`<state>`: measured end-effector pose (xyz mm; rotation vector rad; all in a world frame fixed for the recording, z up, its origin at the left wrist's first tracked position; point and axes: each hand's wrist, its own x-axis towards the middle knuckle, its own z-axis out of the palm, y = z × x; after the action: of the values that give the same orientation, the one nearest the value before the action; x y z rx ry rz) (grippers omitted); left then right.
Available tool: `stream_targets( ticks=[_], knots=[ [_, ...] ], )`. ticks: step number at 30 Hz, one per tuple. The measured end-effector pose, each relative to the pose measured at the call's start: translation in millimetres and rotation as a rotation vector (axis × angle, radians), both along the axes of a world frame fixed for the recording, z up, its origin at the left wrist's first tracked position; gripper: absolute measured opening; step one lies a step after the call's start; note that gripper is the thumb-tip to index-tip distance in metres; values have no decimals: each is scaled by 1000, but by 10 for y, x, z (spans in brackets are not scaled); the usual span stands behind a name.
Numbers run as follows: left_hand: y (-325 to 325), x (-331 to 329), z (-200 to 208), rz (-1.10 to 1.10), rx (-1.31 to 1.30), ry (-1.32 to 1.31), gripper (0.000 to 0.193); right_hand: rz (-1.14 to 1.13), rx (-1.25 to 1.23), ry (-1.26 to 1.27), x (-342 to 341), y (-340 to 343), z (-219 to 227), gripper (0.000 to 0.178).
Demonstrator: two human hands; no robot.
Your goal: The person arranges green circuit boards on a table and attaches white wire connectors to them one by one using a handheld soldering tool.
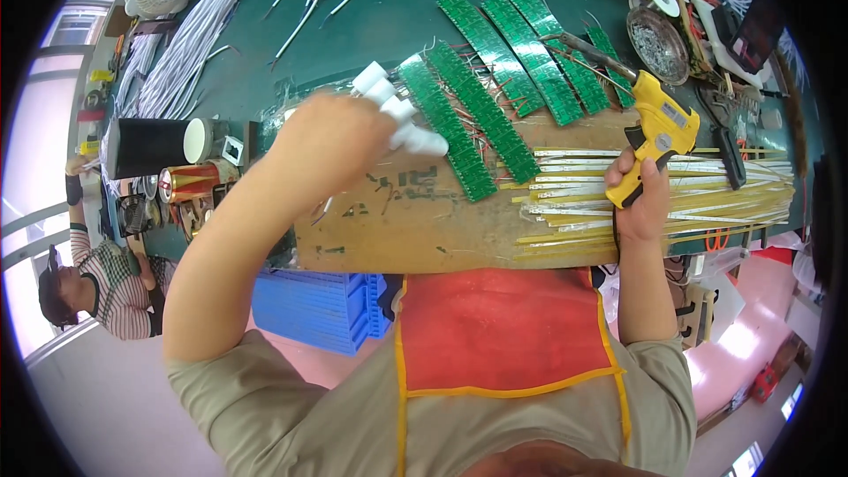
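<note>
A: Start from the left — what do you make of it from where we stand?

B: Upper left of the frame, a bundle of white wires point(199, 26) lies on the green table point(252, 79). Left of centre there's the left hand point(331, 141), bent over some white cylindrical pieces point(397, 109).

A: Has it got hold of them?

B: They sit right by the fingers, spread toward the boards, but the back of the hand hides the rest. I can't tell whether it grips them or only touches.

A: And past those?

B: Green circuit boards point(483, 113), long slanting strips across the upper centre. Right of centre, the yellow gun-shaped tool point(667, 128), its metal nose point(592, 55) pointing up and left over the boards.

A: Firmly held?

B: Yes — the right hand point(643, 203) is wrapped closely round the handle. Whether a finger presses the trigger, I can't make out. Farther right lie slim white-and-yellow strips point(724, 199).

A: So which step is this?

B: I'd say handling the white pieces, with the tool held ready. The next move seems to call for a sure hold on them and a steady right wrist, keeping the nose off the boards.
</note>
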<state>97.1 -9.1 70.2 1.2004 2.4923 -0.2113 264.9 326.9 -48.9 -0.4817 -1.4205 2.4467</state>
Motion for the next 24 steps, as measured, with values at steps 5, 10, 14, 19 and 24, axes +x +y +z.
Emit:
stream_targets(
  ticks=[5,10,14,19,24],
  knots=[
    [534,-574,-113,-364,54,626,17,-41,32,1,-18,11,-70,29],
    [238,-1482,-817,47,528,482,41,3,63,-7,-49,-9,-104,27],
    [82,-1843,-1036,686,643,391,34,-2,56,-5,-40,-21,-75,27],
    [51,-1832,-1226,815,446,358,33,-6,31,-16,-33,-19,-79,27],
    [68,-1508,-666,857,732,309,33,17,42,7,-43,-14,-92,27]
  ],
)
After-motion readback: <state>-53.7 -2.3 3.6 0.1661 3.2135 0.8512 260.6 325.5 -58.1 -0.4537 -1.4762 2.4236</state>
